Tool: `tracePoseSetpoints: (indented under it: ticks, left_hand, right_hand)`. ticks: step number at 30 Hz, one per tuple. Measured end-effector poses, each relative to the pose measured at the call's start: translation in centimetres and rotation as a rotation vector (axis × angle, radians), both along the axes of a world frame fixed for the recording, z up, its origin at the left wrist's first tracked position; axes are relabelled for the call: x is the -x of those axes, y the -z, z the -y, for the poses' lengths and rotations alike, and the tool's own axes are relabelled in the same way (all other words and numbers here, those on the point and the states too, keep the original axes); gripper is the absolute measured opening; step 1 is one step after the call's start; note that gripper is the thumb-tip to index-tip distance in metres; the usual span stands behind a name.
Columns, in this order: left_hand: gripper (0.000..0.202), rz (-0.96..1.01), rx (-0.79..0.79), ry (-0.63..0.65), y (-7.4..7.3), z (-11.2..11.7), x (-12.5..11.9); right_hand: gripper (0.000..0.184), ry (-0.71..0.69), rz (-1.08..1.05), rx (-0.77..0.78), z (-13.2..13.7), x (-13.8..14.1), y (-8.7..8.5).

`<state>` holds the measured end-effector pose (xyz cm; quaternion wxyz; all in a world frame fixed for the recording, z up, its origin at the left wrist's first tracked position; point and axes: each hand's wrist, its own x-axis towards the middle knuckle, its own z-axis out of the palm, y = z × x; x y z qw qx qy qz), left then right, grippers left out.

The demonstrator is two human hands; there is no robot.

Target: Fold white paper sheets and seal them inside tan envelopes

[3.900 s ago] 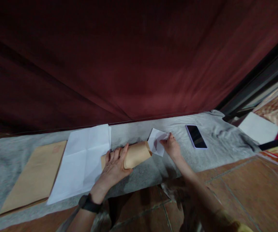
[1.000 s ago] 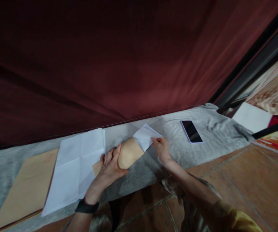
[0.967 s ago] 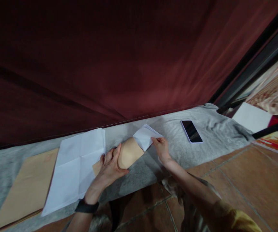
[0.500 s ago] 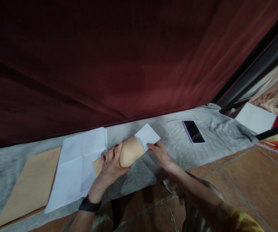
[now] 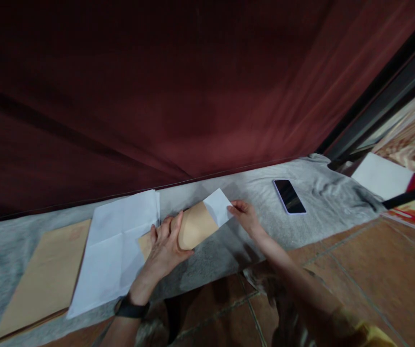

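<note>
My left hand [image 5: 166, 246] is wrapped around a small brown envelope [image 5: 195, 226] lying on the grey cloth [image 5: 229, 250], bulging its mouth apart. A folded white paper [image 5: 219, 208] sticks partway out of that mouth. My right hand [image 5: 245, 217] pinches the paper's outer corner with curled fingers. A black watch sits on my left wrist.
A large unfolded white sheet [image 5: 117, 246] lies left of the envelope, overlapping a big brown envelope [image 5: 45, 274]. A dark phone [image 5: 289, 196] rests on the cloth to the right. A dark red curtain [image 5: 178, 91] hangs behind. Tiled floor [image 5: 355, 270] runs in front; white paper [image 5: 381, 176] lies far right.
The folded white paper has slid further into the brown envelope's mouth, pushed by my right hand. My left hand has kept its hold on the envelope.
</note>
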<state>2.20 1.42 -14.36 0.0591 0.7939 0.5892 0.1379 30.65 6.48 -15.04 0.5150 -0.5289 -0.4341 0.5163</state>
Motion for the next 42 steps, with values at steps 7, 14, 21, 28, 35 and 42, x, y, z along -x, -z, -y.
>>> tracePoseSetpoints:
  ticks: [7, 14, 21, 28, 35, 42]
  left_hand:
    - [0.117, -0.010, -0.069, 0.076, 0.4, -0.3, 0.0]
    - [0.116, -0.012, -0.121, 0.121, 0.2, -0.7, 0.2]
    - [0.111, -0.006, -0.167, 0.186, -0.3, -0.7, 0.1]
    - [0.111, -0.010, -0.174, 0.187, -0.5, -0.9, -0.1]
    - [0.111, -0.008, -0.187, 0.193, -0.3, -1.0, -0.1]
    - [0.113, -0.027, -0.208, 0.200, -0.3, -1.0, -0.1]
  right_hand:
    - [0.024, -0.179, 0.068, 0.037, 2.0, 2.9, 1.5]
    - [0.006, -0.032, 0.147, -0.132, 2.0, 2.7, 0.9]
    - [0.014, -0.243, -0.030, 0.042, 2.3, 2.9, 0.6]
    - [0.007, -0.110, -0.012, 0.022, 2.1, 3.5, 0.7]
    - [0.004, -0.049, -0.041, -0.021, 2.5, 4.1, 0.4]
    - [0.030, 0.040, -0.073, -0.010, 2.7, 4.5, 0.8]
